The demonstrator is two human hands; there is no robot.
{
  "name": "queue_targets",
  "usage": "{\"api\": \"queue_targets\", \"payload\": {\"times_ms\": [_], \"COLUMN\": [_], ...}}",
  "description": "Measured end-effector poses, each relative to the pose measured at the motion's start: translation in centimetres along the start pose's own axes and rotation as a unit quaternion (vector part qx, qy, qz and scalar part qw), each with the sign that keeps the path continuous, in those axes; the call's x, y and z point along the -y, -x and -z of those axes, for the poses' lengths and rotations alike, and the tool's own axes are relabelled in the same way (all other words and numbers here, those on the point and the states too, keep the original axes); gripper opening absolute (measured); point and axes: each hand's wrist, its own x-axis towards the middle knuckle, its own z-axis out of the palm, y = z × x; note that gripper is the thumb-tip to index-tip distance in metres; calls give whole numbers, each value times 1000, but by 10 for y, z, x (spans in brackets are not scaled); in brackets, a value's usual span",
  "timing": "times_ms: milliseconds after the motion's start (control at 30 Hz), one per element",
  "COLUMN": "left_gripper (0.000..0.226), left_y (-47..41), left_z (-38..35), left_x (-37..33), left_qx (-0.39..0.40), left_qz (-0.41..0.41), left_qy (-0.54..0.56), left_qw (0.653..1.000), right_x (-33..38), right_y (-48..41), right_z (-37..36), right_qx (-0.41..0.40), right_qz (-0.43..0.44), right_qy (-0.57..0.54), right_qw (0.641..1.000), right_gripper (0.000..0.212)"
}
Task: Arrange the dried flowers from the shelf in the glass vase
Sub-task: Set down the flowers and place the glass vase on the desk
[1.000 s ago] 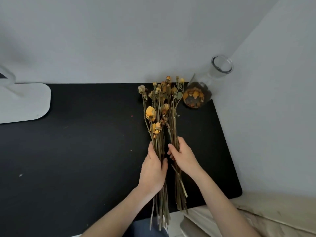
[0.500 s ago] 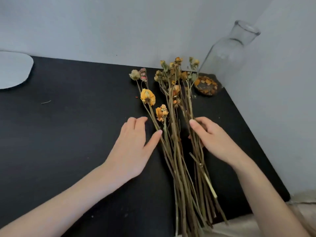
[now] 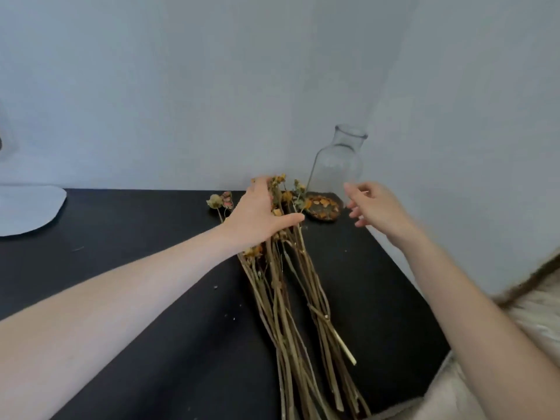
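Here, head view only. The dried flowers [image 3: 291, 298] lay flat on the black table [image 3: 136, 253], heads toward the glass vase [image 3: 339, 165]. The left hand [image 3: 260, 216] rested on the heads, fingers straight and thumb spread, probably to steady the bunch. The right hand [image 3: 374, 207] hung just beside the upright vase, fingers loose and empty, likely reaching for it. None were in the vase yet.

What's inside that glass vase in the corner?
Orange and brown dried petals lie at the bottom of the glass vase; no stems stand in it. Fingers of the right hand cover its lower right side.
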Motion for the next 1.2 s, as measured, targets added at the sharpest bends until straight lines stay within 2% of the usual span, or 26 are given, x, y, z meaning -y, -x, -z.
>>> {"api": "queue_targets", "payload": {"times_ms": [133,200,300,500,800,1000,1200], "left_gripper": [106,109,112,114,116,111,105], "left_y": [-58,-82,-116,-160,-167,-160,-135], "left_z": [-16,-30,-51,-83,-102,-72,-7], "left_x": [-5,-7,-10,-9,4,-18,-54], "left_qx": [6,-3,-10,42,39,4,-31], "left_qz": [34,47,50,46,43,6,-38], "left_qy": [53,76,110,188,167,154,98], "left_qw": [998,996,993,980,984,988,994], "right_x": [8,12,12,9,5,38,101], "right_y": [-47,-67,-89,-119,-126,-112,-83], "right_z": [20,21,16,6,1,13,22], "right_qx": [-78,-74,-27,-29,-87,-116,-139], "right_qz": [-39,-50,-55,-29,-16,36,99], "right_qy": [2,-27,-85,-99,-138,-143,-162], "right_qw": [996,996,994,994,986,982,972], "right_gripper": [67,77,83,76,62,57,55]}}
